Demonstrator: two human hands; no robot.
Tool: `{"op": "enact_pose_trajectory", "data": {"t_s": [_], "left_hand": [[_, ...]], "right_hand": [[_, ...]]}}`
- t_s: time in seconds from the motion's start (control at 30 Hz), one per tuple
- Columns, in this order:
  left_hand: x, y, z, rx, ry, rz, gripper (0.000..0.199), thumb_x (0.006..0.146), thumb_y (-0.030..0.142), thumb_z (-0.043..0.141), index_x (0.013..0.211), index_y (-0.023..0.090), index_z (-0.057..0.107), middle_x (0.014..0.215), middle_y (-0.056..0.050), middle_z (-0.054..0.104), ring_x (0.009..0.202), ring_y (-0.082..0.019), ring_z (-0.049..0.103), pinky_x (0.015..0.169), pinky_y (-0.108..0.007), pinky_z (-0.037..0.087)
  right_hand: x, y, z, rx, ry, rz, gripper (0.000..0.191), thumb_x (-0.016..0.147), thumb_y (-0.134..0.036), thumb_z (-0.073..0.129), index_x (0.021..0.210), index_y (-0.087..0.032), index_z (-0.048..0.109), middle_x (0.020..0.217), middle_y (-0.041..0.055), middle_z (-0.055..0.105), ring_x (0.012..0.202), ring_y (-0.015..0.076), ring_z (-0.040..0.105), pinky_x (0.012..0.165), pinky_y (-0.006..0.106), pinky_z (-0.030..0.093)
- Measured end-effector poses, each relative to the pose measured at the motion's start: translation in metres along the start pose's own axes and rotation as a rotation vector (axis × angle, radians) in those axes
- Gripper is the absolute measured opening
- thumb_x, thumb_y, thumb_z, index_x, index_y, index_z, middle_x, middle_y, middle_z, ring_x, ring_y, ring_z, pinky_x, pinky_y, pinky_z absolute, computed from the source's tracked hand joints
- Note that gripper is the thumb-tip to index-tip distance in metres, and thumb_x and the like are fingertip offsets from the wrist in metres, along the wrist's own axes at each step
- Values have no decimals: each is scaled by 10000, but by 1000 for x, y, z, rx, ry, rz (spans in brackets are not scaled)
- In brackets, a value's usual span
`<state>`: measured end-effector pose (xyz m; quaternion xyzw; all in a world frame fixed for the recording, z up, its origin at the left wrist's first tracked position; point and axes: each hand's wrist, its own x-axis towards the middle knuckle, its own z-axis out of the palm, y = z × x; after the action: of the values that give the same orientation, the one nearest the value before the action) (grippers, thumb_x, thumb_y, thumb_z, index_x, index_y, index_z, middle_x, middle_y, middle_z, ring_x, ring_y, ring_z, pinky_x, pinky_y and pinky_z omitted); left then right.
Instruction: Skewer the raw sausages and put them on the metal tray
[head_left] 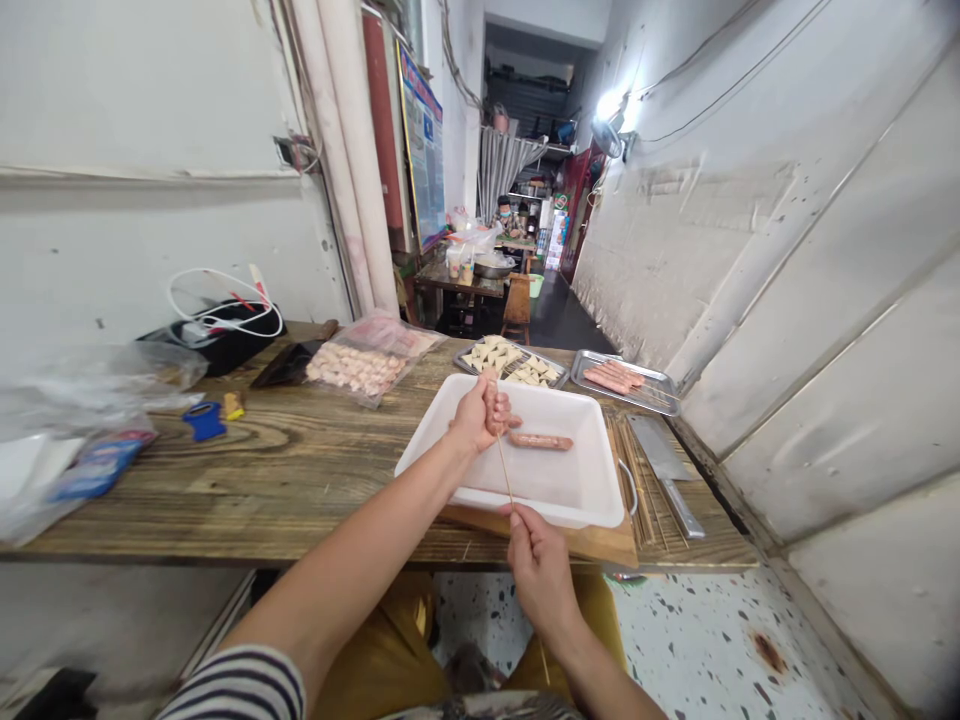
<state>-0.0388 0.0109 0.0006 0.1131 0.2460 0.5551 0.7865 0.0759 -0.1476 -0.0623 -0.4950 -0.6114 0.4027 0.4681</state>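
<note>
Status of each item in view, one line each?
Left hand: closed around pink sausage threaded on thin wooden skewer.
Right hand: pinching the skewer's lower part.
Second pink sausage: loose in white plastic tray.
Rectangular steel tray: holding pink sausages.
Steel cleaver: lying flat.
Clear plastic bag: holding pale pieces.

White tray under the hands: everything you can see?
The white tray is a shallow rectangular plastic tub with rounded corners and a flat rim, resting on a wooden board on the table. One sausage lies in it. The person's left hand is above its far half, holding a skewered sausage.
</note>
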Motion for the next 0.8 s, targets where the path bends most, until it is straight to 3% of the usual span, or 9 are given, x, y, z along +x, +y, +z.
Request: {"op": "enact_pose_trajectory", "data": {"t_s": [0.23, 0.6, 0.8], "left_hand": [[2, -2, -4, 22, -69, 23, 276, 919, 438, 357, 876, 201, 492, 541, 64, 346, 310, -53, 325, 317, -117, 190], [-1, -7, -1, 5, -140, 43, 281, 878, 477, 455, 881, 201, 506, 534, 65, 328, 323, -45, 302, 299, -104, 156], [-4, -10, 1, 0, -197, 83, 254, 911, 431, 402, 948, 209, 521, 540, 58, 335, 328, -49, 302, 306, -109, 164]], "right_hand": [[1, 1, 2, -42, 39, -48, 302, 932, -325, 374, 903, -154, 621, 496, -75, 279, 435, 103, 276, 422, 222, 222], [4, -4, 14, -62, 163, -109, 333, 923, -360, 377, 819, -172, 631, 515, -37, 428, 472, 122, 386, 458, 217, 309], [6, -7, 20, -49, 185, -103, 336, 927, -359, 360, 809, -175, 615, 516, -39, 422, 469, 122, 389, 453, 214, 307]]}}
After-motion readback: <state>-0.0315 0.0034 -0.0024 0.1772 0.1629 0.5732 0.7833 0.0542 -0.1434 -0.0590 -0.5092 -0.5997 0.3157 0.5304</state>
